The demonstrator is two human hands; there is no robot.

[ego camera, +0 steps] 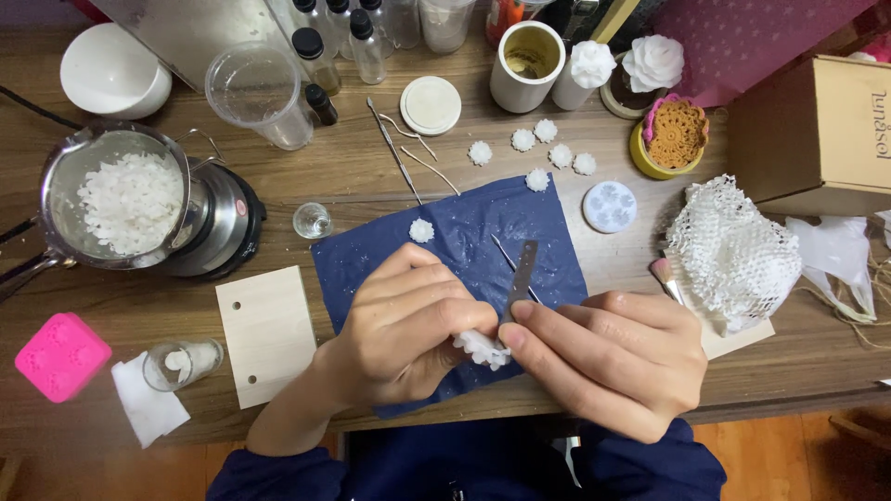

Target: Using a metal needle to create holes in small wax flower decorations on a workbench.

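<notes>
Wax flower [482,347], small and white, sits pinched in the fingertips of the left hand [408,325] over the near edge of a blue sheet [464,241]. Right hand [613,357] grips a thin metal blade [522,276] between thumb and forefinger, its lower end against the flower; edge trimming seems to be the step in hand, though the contact point is partly hidden by fingers. Judged done: one flower [422,230] lies on the sheet's far part, one [537,179] at its far edge, and five more [546,144] are grouped on the bare wood beyond, all apart from each other. Whether those are trimmed I cannot tell. Judged left: plenty of raw material, since a metal pot [121,199] on a small hotplate [223,223] at left holds white flakes that look unmelted. A round pale mould [610,206] lies just right of the sheet, a pink mould [61,356] at the near left. Metal picks [394,148] lie beyond the sheet, a brush [665,276] to the right beside white netting [731,250]. Tabletop [353,162] is brown wood, crowded: a clear cup [260,93], small bottles [334,46], a white bowl [113,72], a wooden tag [269,334], a cardboard box [821,130]. Wooden floor [789,455] shows at the near right; nothing else of the room is visible.
</notes>
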